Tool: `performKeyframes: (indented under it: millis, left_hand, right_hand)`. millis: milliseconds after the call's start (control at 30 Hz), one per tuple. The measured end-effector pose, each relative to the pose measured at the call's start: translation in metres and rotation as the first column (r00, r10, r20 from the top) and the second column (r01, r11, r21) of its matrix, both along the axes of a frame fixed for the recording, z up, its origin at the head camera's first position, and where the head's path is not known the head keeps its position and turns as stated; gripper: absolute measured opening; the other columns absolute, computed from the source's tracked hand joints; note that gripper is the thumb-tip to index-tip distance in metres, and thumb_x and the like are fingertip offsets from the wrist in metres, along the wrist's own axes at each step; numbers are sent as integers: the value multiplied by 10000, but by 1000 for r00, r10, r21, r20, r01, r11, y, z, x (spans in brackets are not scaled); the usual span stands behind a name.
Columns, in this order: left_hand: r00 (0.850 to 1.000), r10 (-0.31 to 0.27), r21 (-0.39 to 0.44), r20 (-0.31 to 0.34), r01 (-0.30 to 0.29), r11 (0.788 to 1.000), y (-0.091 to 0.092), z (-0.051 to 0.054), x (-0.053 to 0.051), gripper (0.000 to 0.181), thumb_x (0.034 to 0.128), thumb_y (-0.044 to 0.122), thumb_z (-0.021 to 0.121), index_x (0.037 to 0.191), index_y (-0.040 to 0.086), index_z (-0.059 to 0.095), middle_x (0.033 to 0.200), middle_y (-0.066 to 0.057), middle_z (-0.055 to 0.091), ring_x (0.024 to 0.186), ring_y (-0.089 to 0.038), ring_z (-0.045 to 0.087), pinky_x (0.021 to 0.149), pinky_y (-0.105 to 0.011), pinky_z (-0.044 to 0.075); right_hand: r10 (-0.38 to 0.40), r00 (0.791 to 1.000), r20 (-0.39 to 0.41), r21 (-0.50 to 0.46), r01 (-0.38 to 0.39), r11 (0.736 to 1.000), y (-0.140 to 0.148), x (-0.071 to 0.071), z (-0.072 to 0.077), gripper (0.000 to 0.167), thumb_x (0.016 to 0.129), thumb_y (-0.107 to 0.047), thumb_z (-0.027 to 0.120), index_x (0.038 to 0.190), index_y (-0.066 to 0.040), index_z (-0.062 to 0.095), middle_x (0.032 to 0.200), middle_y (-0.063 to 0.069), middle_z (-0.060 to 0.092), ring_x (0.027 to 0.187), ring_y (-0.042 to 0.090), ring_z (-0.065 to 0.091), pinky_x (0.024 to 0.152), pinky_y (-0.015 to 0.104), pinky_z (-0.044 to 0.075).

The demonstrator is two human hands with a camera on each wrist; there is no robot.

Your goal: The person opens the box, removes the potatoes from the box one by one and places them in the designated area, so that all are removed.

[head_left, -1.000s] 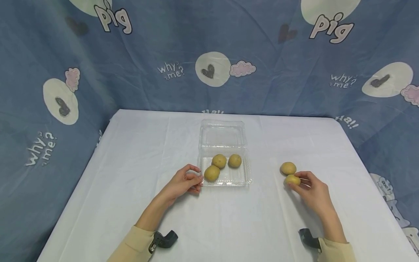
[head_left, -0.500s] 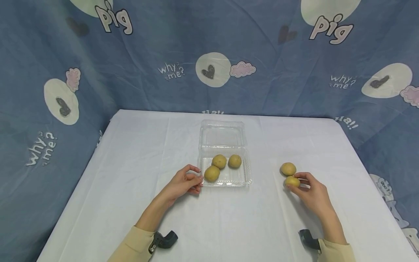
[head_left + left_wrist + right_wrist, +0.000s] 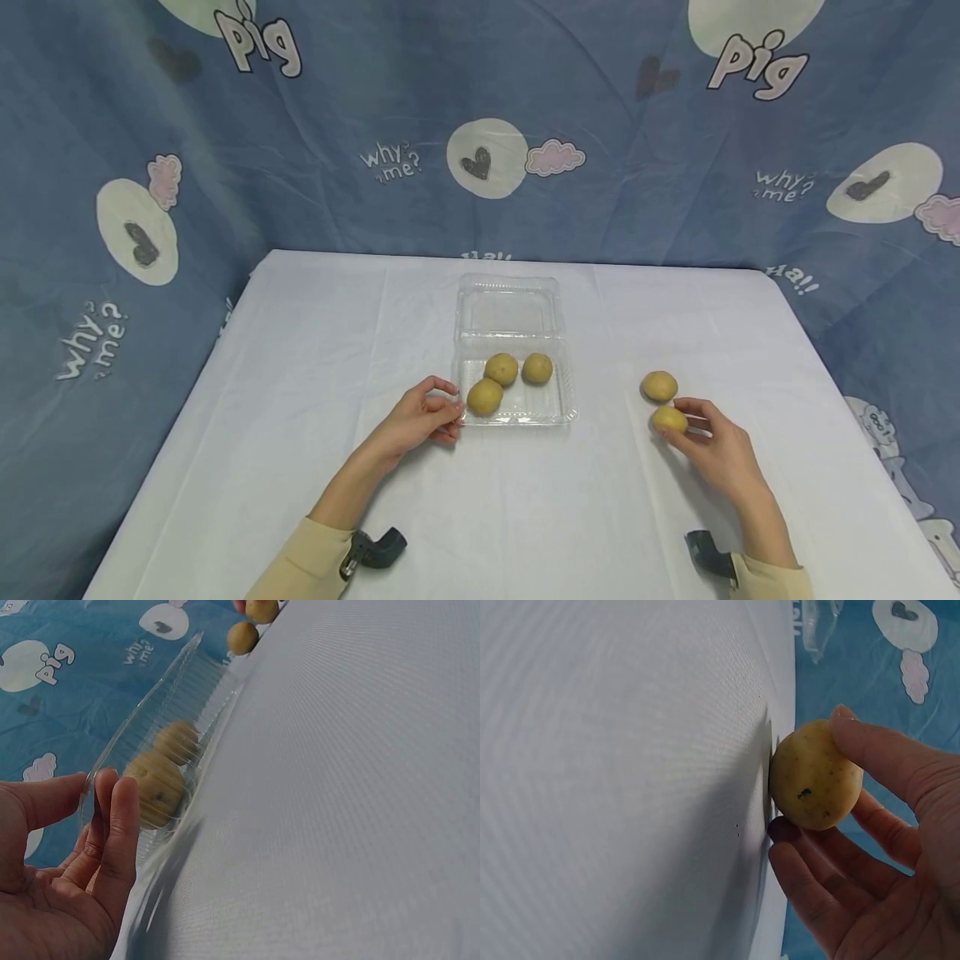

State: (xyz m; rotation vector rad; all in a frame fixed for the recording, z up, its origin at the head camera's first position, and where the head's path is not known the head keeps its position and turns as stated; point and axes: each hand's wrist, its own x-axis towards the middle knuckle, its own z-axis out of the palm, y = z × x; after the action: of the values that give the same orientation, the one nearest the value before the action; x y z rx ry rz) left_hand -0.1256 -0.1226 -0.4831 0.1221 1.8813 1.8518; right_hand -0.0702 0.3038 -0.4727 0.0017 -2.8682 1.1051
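Observation:
A clear plastic clamshell box (image 3: 561, 400) stands on the table with its lid (image 3: 510, 308) folded back. In its base lie three potatoes, one of them a potato (image 3: 485, 397) at the near left corner. My left hand (image 3: 420, 421) pinches the box's left rim between thumb and fingers, as the left wrist view shows. At the right, my right hand (image 3: 716, 446) holds another potato (image 3: 816, 776), thumb on one side and fingers around the other, low at the cloth. Just beyond it lies a loose potato (image 3: 659, 386).
A white cloth (image 3: 315, 333) covers the table. Behind and at the sides hangs a blue printed curtain (image 3: 360, 75). Dark wrist-worn devices, such as the left device (image 3: 378, 550), stick out at both sleeves.
The potato at my right hand has shifted slightly toward me, away from the loose one beyond it. My left hand and the box have stayed in place.

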Motion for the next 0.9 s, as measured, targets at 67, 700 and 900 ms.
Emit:
performKeyframes:
  millis: [67,700,900]
  left_hand:
    - [1000,-2,3,0,2,1000,0,0,0,435,958,173,657,1258,-34,420,867,-107,677,723,-199,655,693,-343,579]
    - [1000,-4,0,-4,4,1000,1,3,0,436,964,161,646,1272,-43,414,864,-110,676,726,-208,653,688,-337,579]
    - [1000,0,4,0,0,1000,1,2,0,446,961,163,651,1271,-47,409,862,-108,674,715,-194,650,680,-329,578]
  right_hand:
    - [1,1000,14,0,-1,1000,0,1,1,509,858,-133,772,1268,34,521,1222,252,587,1100,426,588,857,410,527]
    - [32,999,32,8,-33,999,0,6,2,536,845,-207,795,1266,12,544,1208,206,612,1113,360,581,906,415,498]
    - [31,997,70,3,-31,1000,-1,8,2,581,858,-265,782,1291,24,525,1247,229,586,1138,378,563,922,429,493]
